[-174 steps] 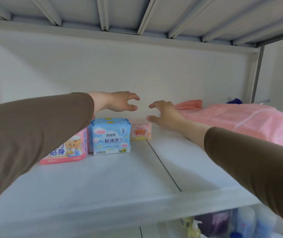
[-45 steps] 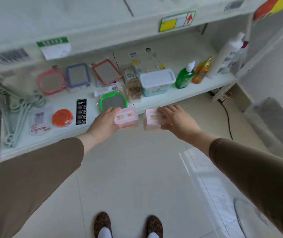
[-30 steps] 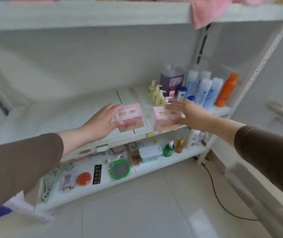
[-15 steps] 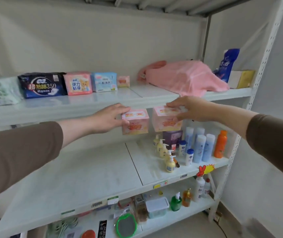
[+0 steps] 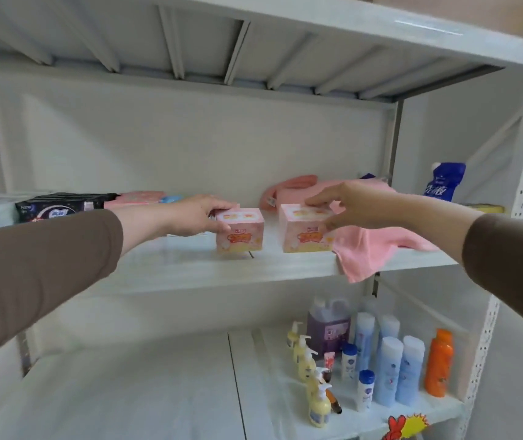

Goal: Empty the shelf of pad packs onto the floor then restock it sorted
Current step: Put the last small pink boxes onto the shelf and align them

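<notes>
Pad packs, two small pink ones, sit side by side on the white shelf [image 5: 190,271] with a narrow gap between them, and I have one in each hand. My left hand [image 5: 190,217] grips the left pink pack [image 5: 240,229] from its left end, thumb low on the front corner and fingers curled over the top back edge. My right hand [image 5: 345,204] pinches the right pink pack [image 5: 306,231] from its right end, fingers on the top, thumb down against the front right corner. Both packs stand upright on their bases, printed fronts facing me, long axes running left to right along the shelf edge. They are near the front lip, bottoms on the board as far as I can tell.

Under and beyond my right hand lies a pink cloth [image 5: 368,249], one corner hanging over the shelf edge; the right pack's end touches it. Past my right wrist a blue pouch [image 5: 444,182] stands against the back corner. Beyond my left forearm, further back, lies a dark pack [image 5: 60,208], and beside it a pink pack [image 5: 136,198] with something light blue next to it, too blurred to read.

Below my hands, on the lower shelf [image 5: 158,392], stand yellow pump bottles [image 5: 306,360], a purple jug [image 5: 328,325], pale blue bottles [image 5: 390,369] and an orange bottle [image 5: 439,363].
</notes>
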`<state>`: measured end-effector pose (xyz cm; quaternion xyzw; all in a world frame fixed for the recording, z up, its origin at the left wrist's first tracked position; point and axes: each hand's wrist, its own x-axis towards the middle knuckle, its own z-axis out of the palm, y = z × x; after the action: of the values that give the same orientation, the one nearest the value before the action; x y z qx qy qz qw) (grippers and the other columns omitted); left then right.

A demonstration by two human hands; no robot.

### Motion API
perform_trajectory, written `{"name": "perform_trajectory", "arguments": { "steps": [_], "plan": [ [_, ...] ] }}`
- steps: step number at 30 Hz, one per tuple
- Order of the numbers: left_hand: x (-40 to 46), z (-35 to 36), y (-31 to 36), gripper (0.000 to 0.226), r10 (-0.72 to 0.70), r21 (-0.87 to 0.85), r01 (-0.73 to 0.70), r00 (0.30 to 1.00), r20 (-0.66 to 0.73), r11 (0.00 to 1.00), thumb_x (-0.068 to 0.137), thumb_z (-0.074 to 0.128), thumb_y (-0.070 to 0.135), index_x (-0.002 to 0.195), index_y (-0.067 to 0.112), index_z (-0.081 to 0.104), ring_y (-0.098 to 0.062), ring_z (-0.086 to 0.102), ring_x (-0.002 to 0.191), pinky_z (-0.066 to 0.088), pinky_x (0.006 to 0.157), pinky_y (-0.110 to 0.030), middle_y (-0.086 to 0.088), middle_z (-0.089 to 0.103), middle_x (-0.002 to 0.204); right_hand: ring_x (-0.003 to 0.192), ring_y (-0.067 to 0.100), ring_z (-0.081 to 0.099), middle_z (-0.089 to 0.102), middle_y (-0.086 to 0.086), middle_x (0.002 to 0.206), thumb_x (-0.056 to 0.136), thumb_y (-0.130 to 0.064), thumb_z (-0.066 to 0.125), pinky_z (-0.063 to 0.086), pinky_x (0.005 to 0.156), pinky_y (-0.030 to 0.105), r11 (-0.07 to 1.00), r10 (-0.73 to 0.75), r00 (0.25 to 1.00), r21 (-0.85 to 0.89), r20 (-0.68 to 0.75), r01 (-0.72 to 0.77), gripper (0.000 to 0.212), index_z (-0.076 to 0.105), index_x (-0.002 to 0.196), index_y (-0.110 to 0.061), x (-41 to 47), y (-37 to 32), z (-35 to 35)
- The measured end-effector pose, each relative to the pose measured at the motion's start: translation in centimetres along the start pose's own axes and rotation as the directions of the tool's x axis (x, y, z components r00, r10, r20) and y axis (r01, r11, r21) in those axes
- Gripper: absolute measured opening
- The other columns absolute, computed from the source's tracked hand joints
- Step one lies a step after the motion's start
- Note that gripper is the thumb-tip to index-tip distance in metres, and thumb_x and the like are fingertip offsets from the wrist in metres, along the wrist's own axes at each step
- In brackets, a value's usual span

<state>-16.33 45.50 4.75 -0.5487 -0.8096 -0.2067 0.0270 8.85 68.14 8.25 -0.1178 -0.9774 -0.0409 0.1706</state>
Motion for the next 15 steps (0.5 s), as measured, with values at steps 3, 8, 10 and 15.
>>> {"name": "perform_trajectory", "arguments": {
  "steps": [3,8,10,15],
  "plan": [
    [3.3,-0.6,-1.0,0.022,-0.020,0.059,0.019,1.000,0.023,0.998,0.094,0.065,0.032,0.116,0.028,0.062,-0.021,0.055,0.101,0.047,0.079,-0.030,0.002,0.060,0.111,0.104,0.003,0.054,0.057,-0.026,0.124,0.083,-0.043,0.075,0.033,0.060,0.001,0.998,-0.034,0.998,0.062,0.053,0.031,0.056,0.053,0.134,-0.046,2.6,1.0,0.0],
    [8.3,-1.3,-3.1,0.017,-0.017,0.113,0.013,0.999,0.034,0.994,0.091,0.068,0.031,0.102,0.019,0.065,-0.018,0.052,0.077,0.038,0.065,-0.029,-0.008,0.063,0.098,0.110,0.005,0.055,0.057,-0.026,0.126,0.081,-0.038,0.079,0.041,0.092,0.010,0.985,-0.076,0.988,0.165,0.135,0.053,0.060,0.056,0.136,-0.040,7.1,1.7,2.1],
    [10.1,-1.7,-3.9,0.020,-0.021,0.135,0.016,0.999,0.035,0.991,0.091,0.068,0.032,0.103,0.016,0.066,-0.013,0.049,0.069,0.036,0.059,-0.023,-0.004,0.063,0.088,0.112,0.006,0.056,0.058,-0.023,0.129,0.077,-0.043,0.081,0.043,0.101,0.025,0.980,-0.090,0.985,0.191,0.149,0.060,0.063,0.056,0.135,-0.042,8.8,1.8,2.9],
    [14.8,-2.4,-6.2,0.030,-0.023,0.189,0.011,0.998,0.061,0.982,0.089,0.067,0.035,0.098,0.007,0.061,-0.018,0.048,0.077,0.034,0.070,-0.033,-0.007,0.058,0.087,0.109,0.002,0.054,0.056,-0.023,0.132,0.075,-0.049,0.080,0.039,0.089,0.018,0.974,-0.109,0.984,0.213,0.139,0.078,0.066,0.055,0.136,-0.043,12.5,2.2,4.0]
  ]
}}
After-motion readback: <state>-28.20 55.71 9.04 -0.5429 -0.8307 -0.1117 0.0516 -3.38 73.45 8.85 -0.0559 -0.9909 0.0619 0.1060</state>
